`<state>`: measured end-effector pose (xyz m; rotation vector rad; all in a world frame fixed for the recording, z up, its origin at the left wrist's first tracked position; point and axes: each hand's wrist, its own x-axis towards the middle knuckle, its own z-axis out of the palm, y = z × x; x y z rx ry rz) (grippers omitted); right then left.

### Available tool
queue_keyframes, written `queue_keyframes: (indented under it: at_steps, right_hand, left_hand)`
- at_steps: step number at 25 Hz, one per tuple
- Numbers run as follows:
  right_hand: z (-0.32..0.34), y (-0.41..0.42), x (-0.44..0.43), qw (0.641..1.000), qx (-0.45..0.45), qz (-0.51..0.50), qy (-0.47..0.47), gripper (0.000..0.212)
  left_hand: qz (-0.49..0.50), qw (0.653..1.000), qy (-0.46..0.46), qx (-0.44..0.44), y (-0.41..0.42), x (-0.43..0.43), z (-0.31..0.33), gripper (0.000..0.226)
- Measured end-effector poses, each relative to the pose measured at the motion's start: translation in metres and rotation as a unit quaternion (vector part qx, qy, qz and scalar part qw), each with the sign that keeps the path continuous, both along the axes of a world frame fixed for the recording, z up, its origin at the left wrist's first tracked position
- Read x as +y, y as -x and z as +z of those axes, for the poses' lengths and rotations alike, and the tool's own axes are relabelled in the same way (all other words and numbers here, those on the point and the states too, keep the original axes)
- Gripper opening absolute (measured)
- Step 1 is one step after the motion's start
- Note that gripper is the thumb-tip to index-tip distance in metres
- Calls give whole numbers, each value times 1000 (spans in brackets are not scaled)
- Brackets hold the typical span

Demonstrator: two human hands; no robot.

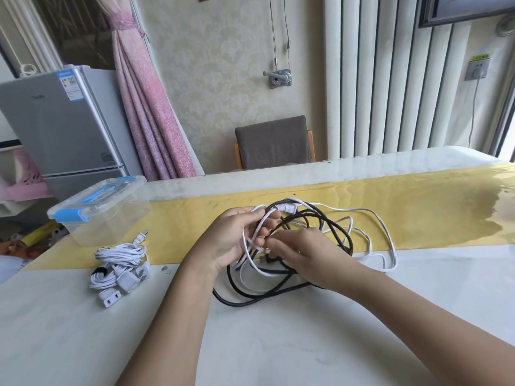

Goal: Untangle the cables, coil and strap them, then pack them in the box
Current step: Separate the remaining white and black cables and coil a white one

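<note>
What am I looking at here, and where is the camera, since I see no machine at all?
There is no machine: a person works bare-handed, and the one camera sits on their head, looking forward and down. So each grip is a hand. The left grip holds loops of the white cable. The right grip pinches into the tangle where that cable winds through a black cable, though I cannot tell which strand it has. All this lies on a pale table with a yellow runner. To the left lies a white cable bundle, already coiled with a dark strap. Behind it stands a clear box with blue latches, lid on.
</note>
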<state>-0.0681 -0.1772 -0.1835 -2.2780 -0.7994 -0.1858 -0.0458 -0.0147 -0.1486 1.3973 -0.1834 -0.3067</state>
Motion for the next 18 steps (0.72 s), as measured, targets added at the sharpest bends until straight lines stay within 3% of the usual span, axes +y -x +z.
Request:
queue_keyframes:
  at_steps: [4,8,10,14,18]
  right_hand:
    - [8,-3,-4,981,123,-29,-150,32]
    - [15,-1,-8,984,145,-12,-98,4]
    - [15,0,-8,993,87,-50,-64,12]
    - [13,-3,-7,984,16,-138,-114,19]
    - [11,-9,-13,972,-11,-201,-121,20]
  left_hand:
    - [-76,991,106,38,2,6,3,40]
    - [-72,996,57,9,2,3,0,51]
    - [-62,997,34,-7,3,0,-1,43]
    - [6,994,-77,-74,1,2,-3,28]
    - [35,955,-246,-162,1,8,-6,47]
